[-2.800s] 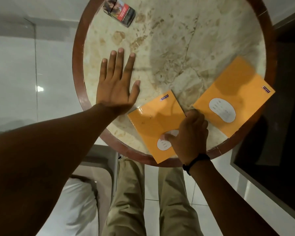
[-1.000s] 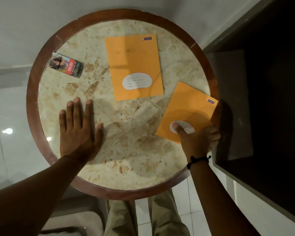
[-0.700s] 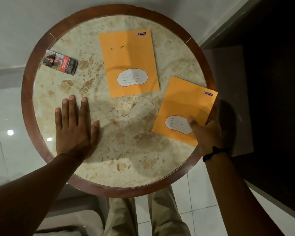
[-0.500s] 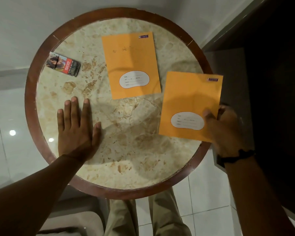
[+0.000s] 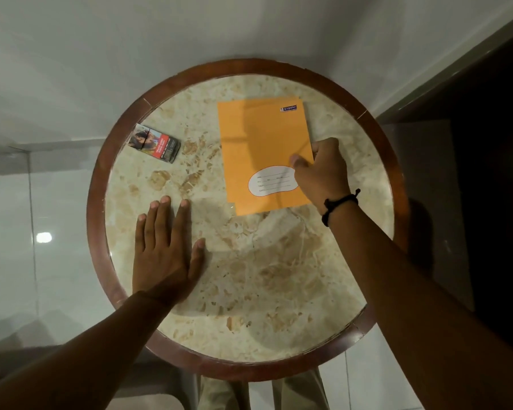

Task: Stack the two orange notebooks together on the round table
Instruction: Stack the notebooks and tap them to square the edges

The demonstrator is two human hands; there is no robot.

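An orange notebook [image 5: 261, 143] with a white label lies at the far middle of the round marble table [image 5: 249, 276]. It covers the second orange notebook, of which only a thin strip [image 5: 231, 206] shows at the lower left corner. My right hand [image 5: 323, 170] grips the top notebook's right edge, thumb on the cover. My left hand [image 5: 166, 250] rests flat on the marble to the left, fingers spread, holding nothing.
A small red and black packet [image 5: 154, 143] lies at the table's far left. The table has a dark wooden rim [image 5: 97, 220]. A dark cabinet [image 5: 471, 173] stands to the right, a white wall behind, and my legs [image 5: 296, 392] are below the table.
My right hand lifted the notebook from the table's right edge and carried it left and away, laying it on top of the other notebook. My left hand stayed flat on the marble.
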